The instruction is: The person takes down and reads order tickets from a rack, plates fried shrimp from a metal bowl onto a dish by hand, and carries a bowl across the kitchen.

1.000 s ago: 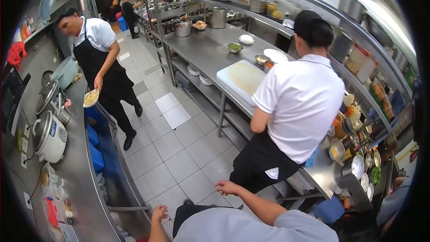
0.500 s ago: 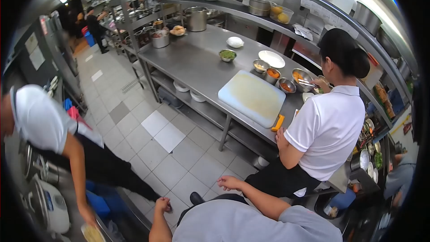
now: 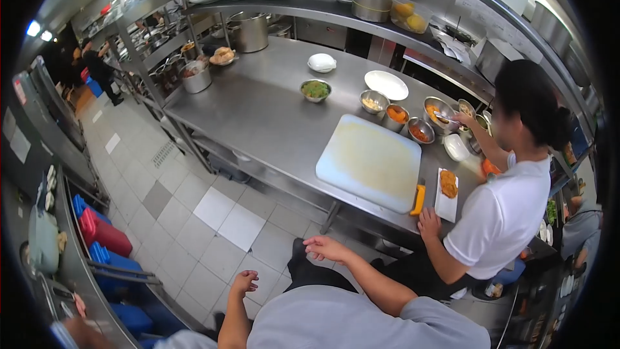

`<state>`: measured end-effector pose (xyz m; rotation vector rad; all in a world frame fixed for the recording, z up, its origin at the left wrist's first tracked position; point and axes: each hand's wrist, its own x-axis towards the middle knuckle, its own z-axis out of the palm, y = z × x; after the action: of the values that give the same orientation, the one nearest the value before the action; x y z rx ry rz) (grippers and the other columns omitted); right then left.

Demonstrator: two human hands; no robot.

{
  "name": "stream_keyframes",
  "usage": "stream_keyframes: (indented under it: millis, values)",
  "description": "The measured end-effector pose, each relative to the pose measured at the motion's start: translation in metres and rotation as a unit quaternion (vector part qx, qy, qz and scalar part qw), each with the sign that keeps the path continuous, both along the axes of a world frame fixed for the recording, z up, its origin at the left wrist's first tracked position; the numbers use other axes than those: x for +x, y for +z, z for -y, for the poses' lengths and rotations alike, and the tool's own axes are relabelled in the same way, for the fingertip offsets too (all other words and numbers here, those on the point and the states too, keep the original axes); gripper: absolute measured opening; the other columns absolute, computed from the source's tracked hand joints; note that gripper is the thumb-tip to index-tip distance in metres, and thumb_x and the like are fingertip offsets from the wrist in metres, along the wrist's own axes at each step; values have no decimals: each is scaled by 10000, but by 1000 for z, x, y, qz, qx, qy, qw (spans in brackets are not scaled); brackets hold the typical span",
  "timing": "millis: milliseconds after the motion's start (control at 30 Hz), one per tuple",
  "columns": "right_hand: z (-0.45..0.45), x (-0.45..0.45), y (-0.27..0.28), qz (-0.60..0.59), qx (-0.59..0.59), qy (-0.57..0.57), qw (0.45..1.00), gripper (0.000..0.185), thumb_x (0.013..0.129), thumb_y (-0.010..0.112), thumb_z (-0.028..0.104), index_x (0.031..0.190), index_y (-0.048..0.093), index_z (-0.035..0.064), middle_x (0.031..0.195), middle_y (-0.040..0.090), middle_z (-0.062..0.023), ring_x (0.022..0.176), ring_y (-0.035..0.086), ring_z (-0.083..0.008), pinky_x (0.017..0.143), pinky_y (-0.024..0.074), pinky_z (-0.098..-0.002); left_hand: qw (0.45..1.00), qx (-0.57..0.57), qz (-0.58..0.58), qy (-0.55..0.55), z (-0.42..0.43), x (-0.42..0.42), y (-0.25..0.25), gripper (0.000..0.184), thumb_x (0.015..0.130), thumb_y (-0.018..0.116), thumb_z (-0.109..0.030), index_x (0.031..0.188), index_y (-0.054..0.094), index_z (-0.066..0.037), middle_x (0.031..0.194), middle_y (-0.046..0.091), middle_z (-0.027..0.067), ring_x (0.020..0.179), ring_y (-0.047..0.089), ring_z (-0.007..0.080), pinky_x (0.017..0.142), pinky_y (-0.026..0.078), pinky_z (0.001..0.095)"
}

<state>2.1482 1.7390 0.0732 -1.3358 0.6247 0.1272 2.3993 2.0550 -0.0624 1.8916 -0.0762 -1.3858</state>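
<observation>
My left hand (image 3: 245, 282) hangs over the tiled floor with its fingers loosely curled, touching nothing I can see. My right hand (image 3: 325, 249) is over the floor near the steel table's front edge, fingers partly bent, with nothing visible in it. Beyond it on the steel table (image 3: 258, 113) lies a white cutting board (image 3: 371, 161), with a yellow-handled tool (image 3: 418, 200) at its right corner. Small steel bowls stand behind the board, among them a bowl of chopped greens (image 3: 316, 90) and a bowl of orange food (image 3: 396, 114).
A co-worker (image 3: 497, 207) in white stands at the right, holding tongs in a bowl beside a white plate with fried food (image 3: 446, 192). Part of another person shows at the bottom left. Red and blue bins (image 3: 103, 229) stand under the left counter. Overhead, a shelf (image 3: 323, 10) carries plates and pots.
My view has turned and moved closer to the steel table. The co-worker at the left has dropped to the bottom left edge. My hands have stayed low, before my body.
</observation>
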Motion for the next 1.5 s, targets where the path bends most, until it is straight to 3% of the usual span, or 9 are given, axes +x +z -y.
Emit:
stream_keyframes:
  millis: [267, 333, 667, 800, 1000, 1133, 1200, 1367, 1500]
  values:
    - [154, 165, 48, 17, -49, -5, 999, 378, 1031, 612, 265, 1344, 604, 54, 1118, 692, -57, 869, 633, -136, 741, 526, -279, 995, -66, 47, 53, 133, 174, 56, 266, 1007, 626, -282, 1143, 652, -55, 1062, 729, 108, 739, 704, 224, 601, 555, 339]
    - [183, 191, 60, 35, -68, -7, 997, 376, 1031, 611, 260, 1341, 606, 47, 1106, 692, -52, 860, 627, -135, 745, 526, -278, 975, -165, 89, 119, 180, 200, 76, 242, 1012, 619, -277, 1104, 637, -54, 1067, 727, 114, 752, 693, 210, 608, 552, 336]
    - [231, 174, 59, -14, -34, -152, 988, 357, 1013, 637, 248, 1327, 630, 78, 1062, 698, -32, 867, 632, -114, 751, 534, -274, 930, -348, 79, -84, 479, 266, 195, 239, 1001, 638, -254, 1104, 628, -39, 1155, 699, 104, 894, 673, 184, 696, 562, 329]
    - [221, 145, 62, -16, -33, -204, 978, 360, 1028, 624, 237, 1325, 610, 33, 1104, 710, -80, 841, 639, -131, 770, 549, -288, 920, -358, 50, -154, 578, 266, 204, 330, 996, 660, -264, 1239, 597, -50, 1241, 645, 92, 934, 644, 170, 740, 571, 339]
    - [199, 161, 71, -21, -55, -386, 920, 342, 1019, 627, 199, 1310, 607, 21, 1077, 716, -95, 811, 657, -145, 734, 548, -296, 936, -308, 8, -172, 705, 284, 201, 724, 984, 667, -366, 1548, 351, -42, 1436, 517, 161, 1066, 624, 278, 800, 581, 399]
    - [188, 196, 76, -24, -37, -447, 894, 321, 1016, 624, 182, 1290, 605, 16, 1074, 716, -97, 809, 663, -150, 722, 550, -299, 956, -270, -54, -98, 771, 303, 184, 736, 975, 679, -322, 1578, 321, -100, 1429, 524, 159, 1021, 622, 263, 762, 589, 423]
    - [184, 214, 76, -36, -23, -465, 884, 314, 1016, 624, 175, 1285, 605, 14, 1074, 716, -95, 814, 665, -150, 722, 549, -297, 956, -286, 27, -65, 794, 304, 176, 755, 977, 666, -291, 1602, 279, -120, 1438, 519, 165, 980, 614, 258, 729, 594, 437]
    - [171, 245, 77, -18, -3, -495, 869, 336, 1016, 631, 182, 1310, 618, 19, 1080, 717, -75, 854, 665, -145, 751, 549, -290, 929, -310, -51, -195, 818, 318, 160, 711, 1003, 633, -279, 1595, 266, -137, 1399, 514, 108, 909, 616, 229, 700, 592, 370]
    - [165, 248, 78, -26, 13, -520, 853, 350, 1025, 630, 220, 1328, 618, 46, 1120, 714, -61, 870, 654, -127, 774, 549, -293, 933, -319, -38, -161, 797, 292, 167, 643, 1016, 602, -233, 1576, 300, -138, 1330, 559, 103, 867, 613, 172, 672, 584, 341]
